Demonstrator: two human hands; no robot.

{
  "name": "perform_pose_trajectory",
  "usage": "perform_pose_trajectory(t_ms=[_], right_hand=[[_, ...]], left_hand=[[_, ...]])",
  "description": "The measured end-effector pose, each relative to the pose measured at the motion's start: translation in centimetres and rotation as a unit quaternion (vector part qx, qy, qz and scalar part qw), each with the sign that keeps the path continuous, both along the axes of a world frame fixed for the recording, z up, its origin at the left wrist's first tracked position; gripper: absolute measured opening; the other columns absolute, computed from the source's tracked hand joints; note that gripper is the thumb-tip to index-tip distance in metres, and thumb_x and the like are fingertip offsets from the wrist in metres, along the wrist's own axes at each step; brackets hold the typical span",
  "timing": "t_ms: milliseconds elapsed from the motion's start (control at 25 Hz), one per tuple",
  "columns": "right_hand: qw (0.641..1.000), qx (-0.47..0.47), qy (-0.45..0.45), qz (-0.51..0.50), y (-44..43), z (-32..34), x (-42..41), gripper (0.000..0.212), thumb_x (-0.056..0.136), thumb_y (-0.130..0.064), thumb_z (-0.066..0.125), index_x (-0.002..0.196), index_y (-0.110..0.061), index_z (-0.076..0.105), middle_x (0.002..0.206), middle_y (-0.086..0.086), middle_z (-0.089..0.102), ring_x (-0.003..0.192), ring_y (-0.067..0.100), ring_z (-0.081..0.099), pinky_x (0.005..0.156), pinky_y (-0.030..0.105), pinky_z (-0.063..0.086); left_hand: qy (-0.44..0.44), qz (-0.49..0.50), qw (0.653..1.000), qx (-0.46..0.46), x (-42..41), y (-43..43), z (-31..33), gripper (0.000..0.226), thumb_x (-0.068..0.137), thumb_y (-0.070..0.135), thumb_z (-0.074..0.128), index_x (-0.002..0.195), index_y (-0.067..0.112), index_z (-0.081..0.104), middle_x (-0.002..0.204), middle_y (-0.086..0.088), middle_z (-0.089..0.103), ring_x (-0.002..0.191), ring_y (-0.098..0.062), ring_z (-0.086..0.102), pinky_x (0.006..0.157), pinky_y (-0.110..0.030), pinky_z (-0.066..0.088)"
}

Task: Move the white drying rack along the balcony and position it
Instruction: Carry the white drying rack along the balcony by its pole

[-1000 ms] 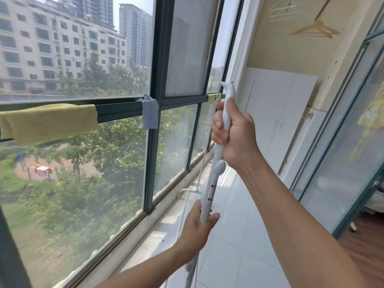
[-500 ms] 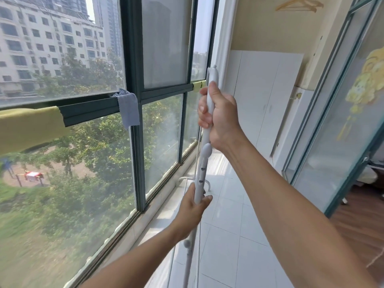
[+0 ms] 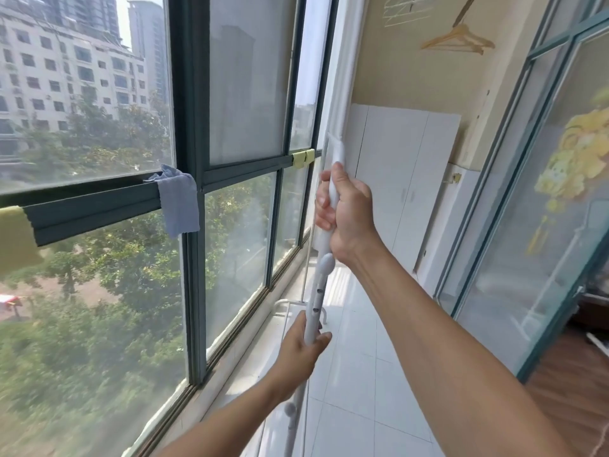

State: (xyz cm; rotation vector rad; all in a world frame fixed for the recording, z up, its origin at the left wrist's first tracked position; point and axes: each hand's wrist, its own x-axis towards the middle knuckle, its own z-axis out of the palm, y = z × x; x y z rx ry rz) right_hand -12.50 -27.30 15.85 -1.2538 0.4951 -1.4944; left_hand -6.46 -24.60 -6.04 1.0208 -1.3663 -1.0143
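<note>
A: Where is the white drying rack with its slim tubular metal frame (image 3: 317, 291)?

B: Its upright pole stands near the middle of the view, just right of the dark green-framed balcony window (image 3: 194, 225) and above the glossy white tiled floor (image 3: 356, 374). The pole leans slightly, top to the right. Thinner white bars of the same rack show farther off, low by the pale window ledge (image 3: 237, 354).

A: And the hands?

B: The right hand (image 3: 346, 212) is wrapped around the upper part of the pole, fingers curled tight on it, thumb along the top. The left hand (image 3: 301, 354) grips the same pole lower down and nearer, fingers closed round it, just under a row of small grey-dotted holes. A rounded white knob sits on the pole between the two hands.

A: What hangs on the window frame?

B: A pale blue cloth (image 3: 178, 202) is draped over the horizontal rail to the left. A yellow cloth (image 3: 14, 239) hangs at the far left edge, and a small yellow folded cloth (image 3: 303, 158) is on the rail farther along.

A: Beyond the rack?

B: A white panelled cabinet (image 3: 402, 179) stands against the far beige wall. A wooden coat hanger (image 3: 458, 39) hangs high on the right, and a green-framed glass door (image 3: 527, 192) runs along the right side.
</note>
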Motion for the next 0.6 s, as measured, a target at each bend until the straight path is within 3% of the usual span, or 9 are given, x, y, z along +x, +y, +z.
perform_pose_trajectory(t_ms=[200,600], right_hand=[[1.000,0.000,0.003,-0.026,-6.3,0.0,0.8,0.027,0.098,-0.024,0.041,0.078,-0.009,0.051,0.042,-0.005,0.044,0.031,0.006,0.027,0.033,0.018,0.018],[0.999,0.000,0.011,-0.047,-18.4,0.1,-5.5,0.029,0.098,-0.025,0.041,0.076,-0.010,0.051,0.042,-0.005,0.043,0.031,0.005,0.028,0.033,0.016,0.018]], left_hand=[[-0.008,-0.028,1.000,0.006,1.0,-6.6,0.1,0.018,0.089,0.014,0.056,0.082,0.025,0.044,0.068,0.006,0.039,0.056,-0.005,0.036,0.053,-0.015,0.034],[-0.007,-0.020,1.000,0.005,-5.3,-19.0,-0.1,0.020,0.086,0.012,0.058,0.078,0.018,0.041,0.067,0.005,0.040,0.054,-0.006,0.035,0.052,-0.015,0.034]])
